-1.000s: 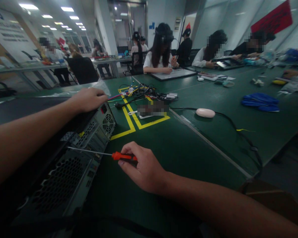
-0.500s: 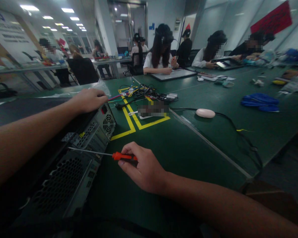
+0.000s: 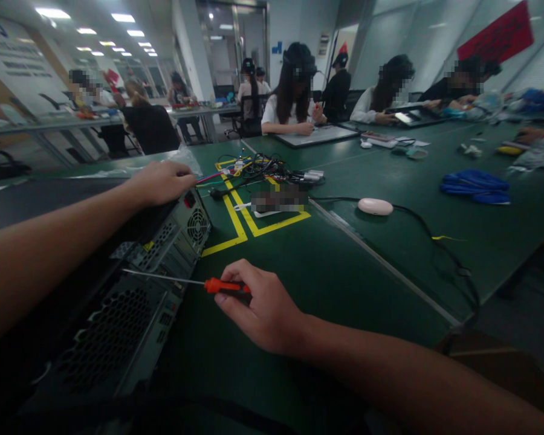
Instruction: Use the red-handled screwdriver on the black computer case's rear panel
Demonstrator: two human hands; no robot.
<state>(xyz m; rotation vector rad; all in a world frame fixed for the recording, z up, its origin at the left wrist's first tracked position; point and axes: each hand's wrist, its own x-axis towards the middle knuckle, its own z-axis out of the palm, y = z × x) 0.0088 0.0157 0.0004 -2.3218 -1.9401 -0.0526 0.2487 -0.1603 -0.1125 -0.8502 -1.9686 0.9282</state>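
A dark computer case [image 3: 188, 238] lies at the left with its metal back panel turned toward the table. My left hand [image 3: 161, 182] rests on the far top edge of the case, fingers bent over the corner; whether anything is under them is hidden. In my right hand [image 3: 263, 305] is a screwdriver [image 3: 226, 287] with an orange and black handle. Its thin shaft points left across the back panel, and the tip is by the panel's upper edge, near a small metal bracket. Whether the tip touches a screw cannot be made out.
Beyond the case, tangled cables [image 3: 265, 169] and a blurred item lie around yellow tape [image 3: 226, 246] on the green table [image 3: 344, 272]. A pinkish oval object [image 3: 375, 206] sits on a black cable, with a blue bundle [image 3: 475, 186] farther right. People work across the table.
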